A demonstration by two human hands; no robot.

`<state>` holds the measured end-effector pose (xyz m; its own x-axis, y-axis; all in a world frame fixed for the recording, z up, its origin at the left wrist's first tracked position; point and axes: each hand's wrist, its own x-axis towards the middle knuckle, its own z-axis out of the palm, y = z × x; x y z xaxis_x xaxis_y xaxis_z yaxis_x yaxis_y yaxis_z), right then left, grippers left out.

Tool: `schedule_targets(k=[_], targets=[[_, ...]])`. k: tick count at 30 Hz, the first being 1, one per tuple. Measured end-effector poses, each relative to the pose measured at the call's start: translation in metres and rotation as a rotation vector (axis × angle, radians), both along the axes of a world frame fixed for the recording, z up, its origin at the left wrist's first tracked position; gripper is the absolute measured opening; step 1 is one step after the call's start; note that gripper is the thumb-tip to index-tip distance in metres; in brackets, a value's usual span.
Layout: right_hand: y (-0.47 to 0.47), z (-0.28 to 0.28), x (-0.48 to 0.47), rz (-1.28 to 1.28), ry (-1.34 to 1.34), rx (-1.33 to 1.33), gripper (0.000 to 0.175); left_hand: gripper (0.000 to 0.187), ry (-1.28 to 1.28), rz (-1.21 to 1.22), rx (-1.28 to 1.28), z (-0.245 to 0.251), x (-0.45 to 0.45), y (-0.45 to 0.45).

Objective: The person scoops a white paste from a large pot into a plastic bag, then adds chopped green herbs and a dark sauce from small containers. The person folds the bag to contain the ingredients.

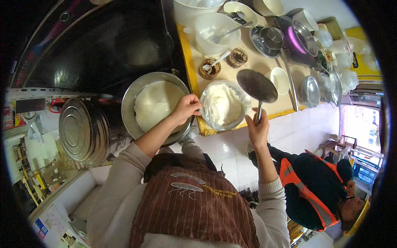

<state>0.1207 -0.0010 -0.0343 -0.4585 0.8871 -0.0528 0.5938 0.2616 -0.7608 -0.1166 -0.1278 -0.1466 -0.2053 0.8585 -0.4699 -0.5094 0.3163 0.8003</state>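
My left hand (185,108) pinches the left rim of a bowl lined with clear plastic (246,100). Soft white food, possibly tofu pudding (224,104), fills that bowl near the table's corner. In my right hand (259,128) is the handle of a shallow, round metal scoop (256,86), its dark disc raised beside the bowl's upper right. To the left of the bowl, partly behind my left forearm, stands a deep steel pot (130,93) with a smooth white mass (155,100) inside.
Two jars of dark sauce (211,74) (237,58), one with a white spoon (220,59), stand beyond the bowl. A white tub (214,46) and paper bowl (279,80) share the table (263,66). A large lid (76,131) is left; a person in an orange vest (310,192) is right.
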Motion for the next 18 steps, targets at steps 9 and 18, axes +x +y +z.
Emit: schedule_targets(k=[9, 18], targets=[[0.035, -0.021, -0.019, -0.01, 0.062, -0.132, 0.013, 0.019, 0.968, 0.06, 0.138, 0.084, 0.021, -0.018], [0.037, -0.012, -0.005, -0.044, 0.039, -0.311, 0.014, 0.023, 1.339, -0.599, 0.138, 0.111, 0.023, 0.018]])
